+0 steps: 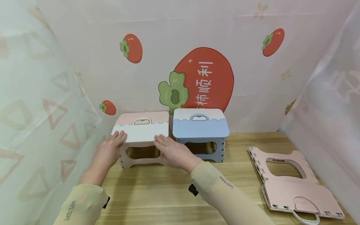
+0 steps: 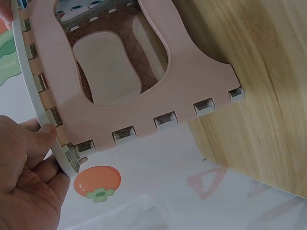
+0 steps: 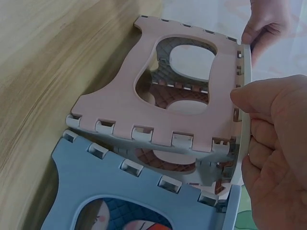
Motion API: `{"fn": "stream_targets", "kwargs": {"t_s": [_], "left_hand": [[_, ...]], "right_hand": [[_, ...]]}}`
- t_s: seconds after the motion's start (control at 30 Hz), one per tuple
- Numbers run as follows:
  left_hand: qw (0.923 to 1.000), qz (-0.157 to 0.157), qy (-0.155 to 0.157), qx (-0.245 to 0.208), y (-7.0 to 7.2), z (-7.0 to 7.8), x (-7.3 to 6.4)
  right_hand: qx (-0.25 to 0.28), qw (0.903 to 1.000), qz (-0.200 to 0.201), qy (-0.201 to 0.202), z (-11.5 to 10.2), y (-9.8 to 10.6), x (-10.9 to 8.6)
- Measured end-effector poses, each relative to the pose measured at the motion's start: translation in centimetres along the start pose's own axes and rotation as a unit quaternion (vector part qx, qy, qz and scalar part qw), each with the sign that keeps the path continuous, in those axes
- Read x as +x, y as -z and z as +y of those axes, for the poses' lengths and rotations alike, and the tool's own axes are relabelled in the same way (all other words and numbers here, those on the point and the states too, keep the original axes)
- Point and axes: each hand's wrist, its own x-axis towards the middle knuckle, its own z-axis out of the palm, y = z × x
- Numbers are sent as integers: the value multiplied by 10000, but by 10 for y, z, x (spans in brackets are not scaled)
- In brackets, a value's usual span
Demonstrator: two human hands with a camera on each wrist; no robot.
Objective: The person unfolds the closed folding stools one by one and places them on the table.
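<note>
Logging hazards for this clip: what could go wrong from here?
1. Pinching: the left hand and right hand grip the near edge of the pink-and-white stool, thumbs close to its hinge slots; skin might get nipped if it folds.
2. Bumping: the blue stool stands close beside it, so a rightward shift could knock it.
3. Creasing: the printed backdrop is just behind both; pushing back might rumple it.

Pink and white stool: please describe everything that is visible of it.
The pink and white stool looks plastic. Its top is pink behind, white in front, with a toothed seam and central handle. Its pink near leg panel has a rounded opening. It stands unfolded on the wood-grain surface, left of the blue stool. The left grip and right grip pinch its front corners.
</note>
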Motion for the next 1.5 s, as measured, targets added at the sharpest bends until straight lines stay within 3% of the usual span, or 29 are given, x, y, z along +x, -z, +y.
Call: {"fn": "stream_targets", "kwargs": {"t_s": [0.37, 0.67, 1.07, 1.5], "left_hand": [[9979, -449, 410, -230, -4, -1, 15], [9961, -520, 515, -503, -9, -2, 21], [9951, -158, 628, -748, -24, -4, 25], [9941, 66, 698, -825, -27, -2, 22]], "right_hand": [[-46, 9997, -164, -183, 6, 2, 5], [65, 9992, -275, -292, 8, 2, 8], [102, 9986, -376, -358, 12, -2, 12], [69, 9989, -335, -321, 10, -5, 11]]}}
